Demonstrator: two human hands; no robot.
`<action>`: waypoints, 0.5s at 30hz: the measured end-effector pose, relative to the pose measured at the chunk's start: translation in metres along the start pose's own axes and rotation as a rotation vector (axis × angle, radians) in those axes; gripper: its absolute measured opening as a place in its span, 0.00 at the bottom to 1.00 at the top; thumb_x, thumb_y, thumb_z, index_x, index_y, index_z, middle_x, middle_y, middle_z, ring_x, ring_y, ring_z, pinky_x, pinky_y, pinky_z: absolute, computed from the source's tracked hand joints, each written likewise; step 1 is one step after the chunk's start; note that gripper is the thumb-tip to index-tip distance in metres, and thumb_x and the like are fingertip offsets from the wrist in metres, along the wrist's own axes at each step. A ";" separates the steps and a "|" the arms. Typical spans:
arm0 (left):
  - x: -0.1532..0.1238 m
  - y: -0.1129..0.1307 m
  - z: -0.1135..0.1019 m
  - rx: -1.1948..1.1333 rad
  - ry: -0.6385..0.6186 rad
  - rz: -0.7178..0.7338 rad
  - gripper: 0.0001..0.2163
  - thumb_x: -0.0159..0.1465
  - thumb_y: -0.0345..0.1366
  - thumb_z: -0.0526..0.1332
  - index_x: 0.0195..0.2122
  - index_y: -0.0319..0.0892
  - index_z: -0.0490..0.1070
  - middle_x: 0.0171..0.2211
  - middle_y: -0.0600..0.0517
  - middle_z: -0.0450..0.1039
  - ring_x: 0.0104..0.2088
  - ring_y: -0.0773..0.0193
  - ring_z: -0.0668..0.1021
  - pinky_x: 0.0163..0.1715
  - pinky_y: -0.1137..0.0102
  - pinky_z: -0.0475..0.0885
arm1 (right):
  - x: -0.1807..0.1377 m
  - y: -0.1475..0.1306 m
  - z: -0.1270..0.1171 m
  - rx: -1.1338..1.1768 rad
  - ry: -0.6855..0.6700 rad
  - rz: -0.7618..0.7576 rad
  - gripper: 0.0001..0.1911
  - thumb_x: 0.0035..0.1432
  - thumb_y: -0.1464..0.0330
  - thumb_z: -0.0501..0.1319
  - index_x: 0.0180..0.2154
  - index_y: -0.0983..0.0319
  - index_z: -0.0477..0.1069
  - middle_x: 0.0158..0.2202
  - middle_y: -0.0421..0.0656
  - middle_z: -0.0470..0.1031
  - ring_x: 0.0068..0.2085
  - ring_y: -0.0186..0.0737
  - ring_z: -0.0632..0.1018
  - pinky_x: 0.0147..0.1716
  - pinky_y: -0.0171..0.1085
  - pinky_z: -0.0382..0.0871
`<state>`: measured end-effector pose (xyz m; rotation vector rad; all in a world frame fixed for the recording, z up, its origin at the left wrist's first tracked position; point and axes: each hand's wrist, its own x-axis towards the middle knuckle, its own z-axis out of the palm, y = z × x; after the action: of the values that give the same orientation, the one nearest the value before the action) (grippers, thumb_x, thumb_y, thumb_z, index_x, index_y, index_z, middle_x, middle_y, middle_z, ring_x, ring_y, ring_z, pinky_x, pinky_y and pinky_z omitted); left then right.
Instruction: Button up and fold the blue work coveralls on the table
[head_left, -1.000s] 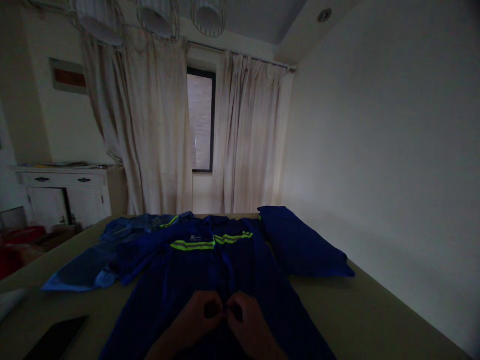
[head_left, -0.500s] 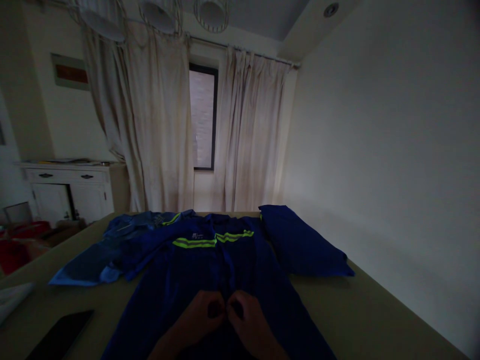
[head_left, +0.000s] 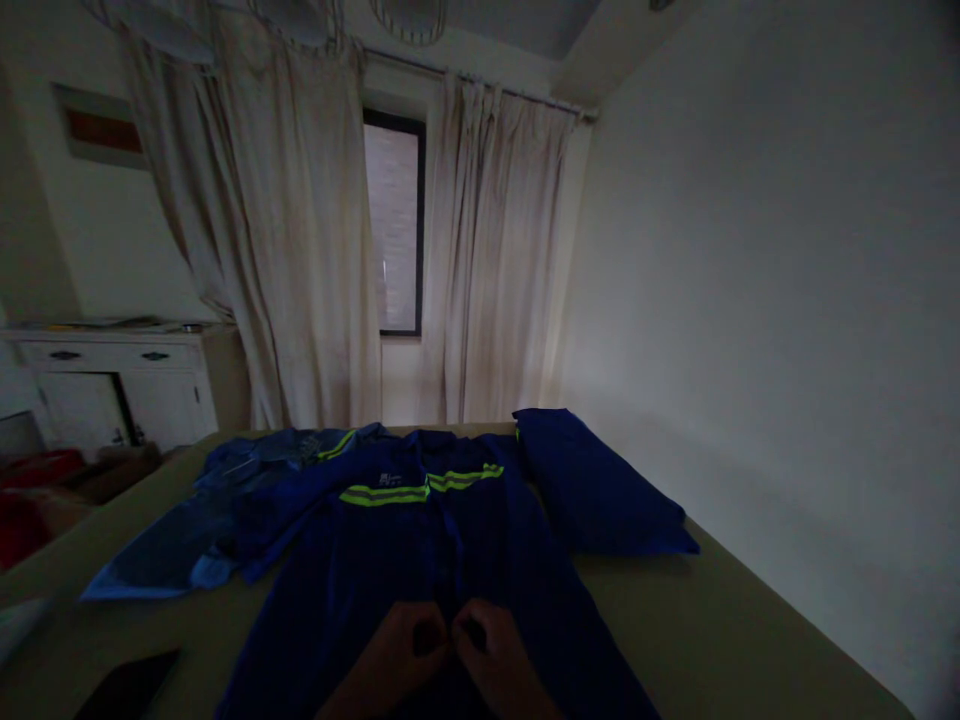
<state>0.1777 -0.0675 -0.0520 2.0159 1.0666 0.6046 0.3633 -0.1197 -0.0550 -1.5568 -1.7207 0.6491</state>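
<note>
Left hand, right hand, both grips pinched closed on blue jacket front

Left hand and right hand curl together, fingertips meeting.

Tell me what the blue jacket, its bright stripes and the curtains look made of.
The jacket looks like woven cloth, matte, lying in soft folds. Its stripes are likely reflective tape, yellow-green and far brighter than the cloth. The curtains seem thin off-white fabric, matte, hanging in creased pleats.
</note>
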 end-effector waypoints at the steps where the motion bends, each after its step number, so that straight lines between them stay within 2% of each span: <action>1: 0.000 -0.001 0.001 -0.009 -0.006 -0.008 0.07 0.59 0.38 0.64 0.32 0.41 0.78 0.29 0.55 0.76 0.32 0.64 0.74 0.32 0.72 0.64 | 0.000 0.000 0.000 0.002 -0.001 0.021 0.08 0.63 0.69 0.59 0.38 0.58 0.78 0.40 0.42 0.81 0.45 0.41 0.78 0.47 0.36 0.65; 8: 0.004 -0.012 0.005 -0.065 -0.043 -0.040 0.08 0.60 0.40 0.65 0.32 0.41 0.77 0.29 0.54 0.76 0.32 0.65 0.75 0.32 0.72 0.65 | -0.001 0.010 0.002 0.058 -0.032 0.073 0.11 0.68 0.61 0.57 0.42 0.56 0.77 0.43 0.42 0.80 0.48 0.43 0.77 0.50 0.37 0.66; 15: 0.002 -0.024 0.012 0.079 -0.038 -0.004 0.03 0.61 0.37 0.65 0.34 0.45 0.76 0.35 0.54 0.78 0.37 0.63 0.77 0.39 0.72 0.67 | -0.002 0.016 0.001 0.119 -0.040 0.059 0.17 0.69 0.53 0.55 0.41 0.56 0.77 0.43 0.43 0.81 0.48 0.45 0.78 0.50 0.37 0.67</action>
<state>0.1754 -0.0622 -0.0779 2.0845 1.0868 0.5271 0.3726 -0.1197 -0.0677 -1.5260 -1.6389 0.8024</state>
